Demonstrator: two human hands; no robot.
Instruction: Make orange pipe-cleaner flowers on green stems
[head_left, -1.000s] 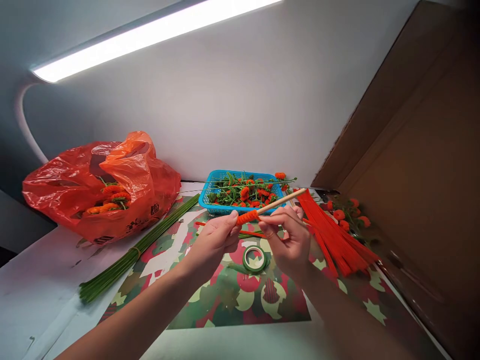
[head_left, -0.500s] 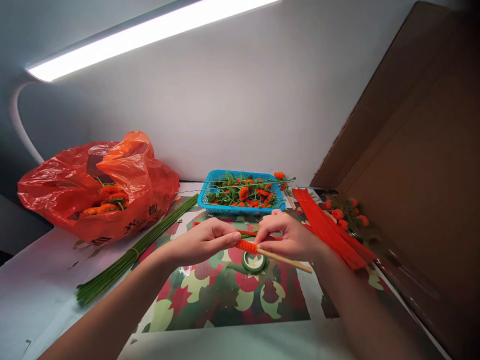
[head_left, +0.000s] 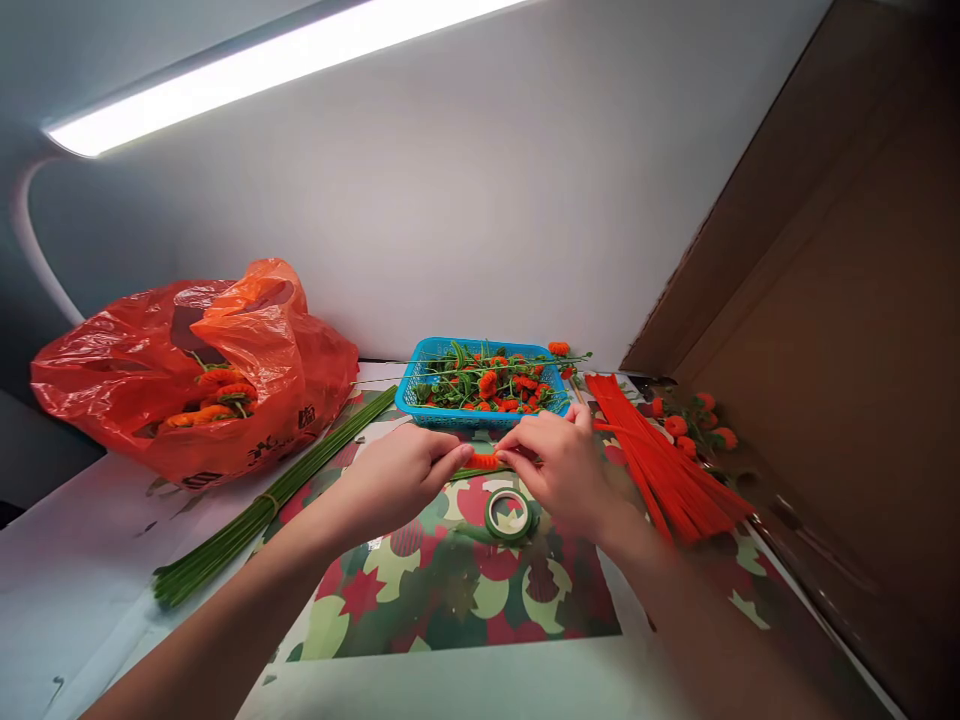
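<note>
Orange coil held btwn L hand & R hand, long axis approx. 9-to-3 o'clock; L pinches its 9 o'clock end, R its 3 o'clock end, neither nearer. Tape roll apart, 5 o'clock.

Count, using the basket as reference (qty 1): 2 hands in front of it, 1 left hand and 1 right hand, with 1 orange coil between them. Also in front: 1 tape roll. Left of it: 1 plastic bag, 1 bundle of green stems, stems too dense to count. Right of it: 1 bundle of red strips, strips uncountable, plus 5 orange pom-poms beyond. At its right rear corner: 1 single flower. Inside: many flowers, overlapping, no firm number. Above left: 1 lamp.
</note>
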